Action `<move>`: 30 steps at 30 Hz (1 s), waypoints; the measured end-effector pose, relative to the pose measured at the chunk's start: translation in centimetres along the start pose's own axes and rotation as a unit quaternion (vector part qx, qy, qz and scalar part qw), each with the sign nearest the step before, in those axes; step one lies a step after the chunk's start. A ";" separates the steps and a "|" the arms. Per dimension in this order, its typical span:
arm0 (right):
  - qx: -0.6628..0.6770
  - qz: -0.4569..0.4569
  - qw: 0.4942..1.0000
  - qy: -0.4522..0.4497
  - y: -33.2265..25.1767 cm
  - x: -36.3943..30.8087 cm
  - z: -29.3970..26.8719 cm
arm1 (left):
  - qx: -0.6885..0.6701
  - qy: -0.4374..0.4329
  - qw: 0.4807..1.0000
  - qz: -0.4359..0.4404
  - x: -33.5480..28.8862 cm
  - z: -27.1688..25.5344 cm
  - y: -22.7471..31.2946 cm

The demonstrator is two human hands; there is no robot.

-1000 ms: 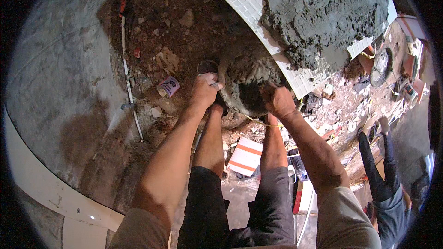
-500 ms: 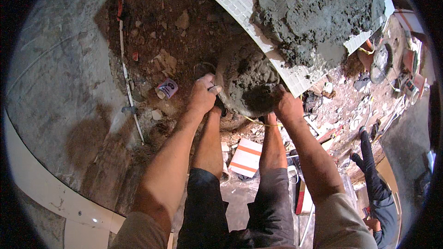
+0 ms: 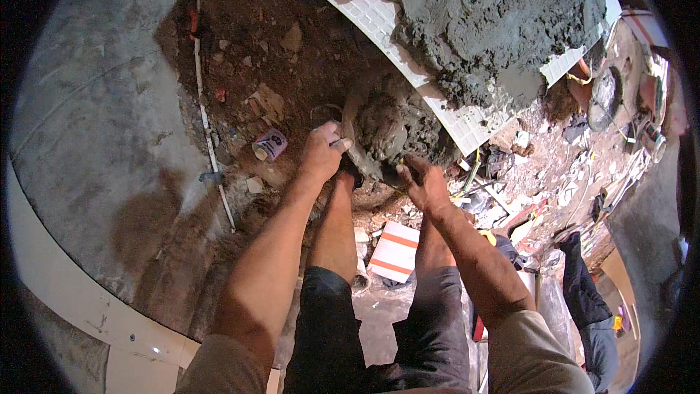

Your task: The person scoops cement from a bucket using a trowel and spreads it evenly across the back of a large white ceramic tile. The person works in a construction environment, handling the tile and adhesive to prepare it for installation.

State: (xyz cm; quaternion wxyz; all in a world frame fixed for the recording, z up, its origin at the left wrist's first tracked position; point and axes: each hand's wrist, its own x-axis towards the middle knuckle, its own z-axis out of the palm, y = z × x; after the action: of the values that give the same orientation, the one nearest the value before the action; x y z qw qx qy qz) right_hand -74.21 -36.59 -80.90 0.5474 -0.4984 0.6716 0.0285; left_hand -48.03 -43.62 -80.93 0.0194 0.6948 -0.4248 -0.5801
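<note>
Wet grey mortar (image 3: 384, 130) fills a round, mud-caked bucket (image 3: 351, 118) in front of my feet, against dark soil. My left hand (image 3: 324, 149) is closed on the bucket's left rim, beside a thin loop like a wire handle. At the near right side, my right hand (image 3: 424, 184) has thumb and fingers pinched at the rim; the contact is partly hidden. More mortar lies just right of the bucket, and I cannot tell where its far right rim ends. Above it is a large pale, grid-patterned sheet (image 3: 372, 18) heaped with grey mortar (image 3: 503, 29).
A small printed can (image 3: 270, 144) lies left of my left hand. A thin white pipe (image 3: 206, 117) runs along the soil's edge by the concrete floor (image 3: 95, 102). A white box with orange stripes (image 3: 394, 249) sits between my legs. Rubble and another person's legs (image 3: 581, 284) are at right.
My right hand has moved down and left from the bucket's right side. The bucket's opening looks narrower, and mortar shows to its right. My left hand stays at the rim. The other person has shifted.
</note>
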 end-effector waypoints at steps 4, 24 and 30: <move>0.096 -0.015 0.995 -0.011 0.2 -1.8 -0.4 | -0.026 0.067 0.997 0.014 -1.3 0.3 -3.5; 0.258 0.068 0.953 -0.143 -16.0 -14.4 -18.8 | 0.175 -0.028 0.970 -0.169 -34.7 -1.6 6.7; 0.122 -0.158 0.976 0.088 -24.4 -1.9 -23.7 | 0.201 0.004 0.965 -0.168 -32.0 -2.6 7.8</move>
State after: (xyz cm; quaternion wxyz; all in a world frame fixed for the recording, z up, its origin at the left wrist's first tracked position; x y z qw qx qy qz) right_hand -74.06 -61.38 -57.63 0.5407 -0.5282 0.6284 -0.1839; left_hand -49.21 -30.19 -50.72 -0.2173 0.7479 -0.4097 -0.4750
